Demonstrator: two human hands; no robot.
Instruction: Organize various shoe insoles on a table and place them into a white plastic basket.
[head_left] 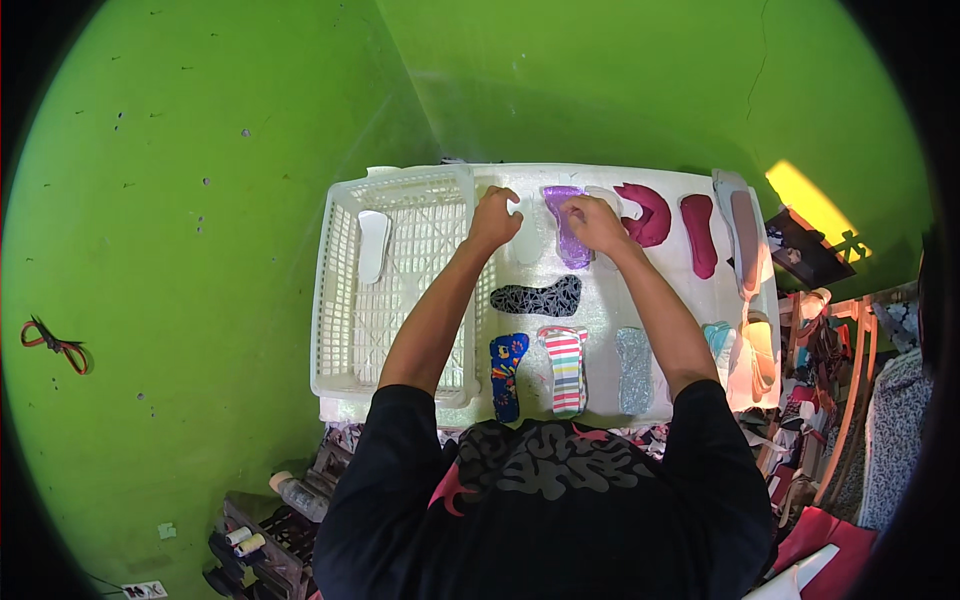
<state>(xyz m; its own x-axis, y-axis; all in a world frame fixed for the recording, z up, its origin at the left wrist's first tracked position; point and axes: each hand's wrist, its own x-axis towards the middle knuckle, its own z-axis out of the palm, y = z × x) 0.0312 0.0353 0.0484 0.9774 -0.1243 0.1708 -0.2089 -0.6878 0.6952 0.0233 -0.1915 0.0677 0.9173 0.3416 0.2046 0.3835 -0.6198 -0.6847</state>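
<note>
Over the far left part of the white table (625,295), my left hand (494,216) hovers with curved fingers, thumb and fingertips apart, seemingly holding nothing. A pale white insole (527,238) lies just right of it. My right hand (596,222) has its fingers pinched at a purple glittery insole (570,245), which lies flat on the table or nearly so. Behind that hand a whitish piece partly shows. A curved dark-red piece (655,215) lies just to its right, and a dark-red insole (698,235) farther right. Nearer me is a black patterned insole (537,297).
At left a white plastic basket (325,290) holds one white insole (373,246). The near row has a blue printed insole (508,375), striped insoles (566,370) and a grey glittery insole (634,370). Stacked insoles (742,235) stand along the right edge. Green walls enclose the table.
</note>
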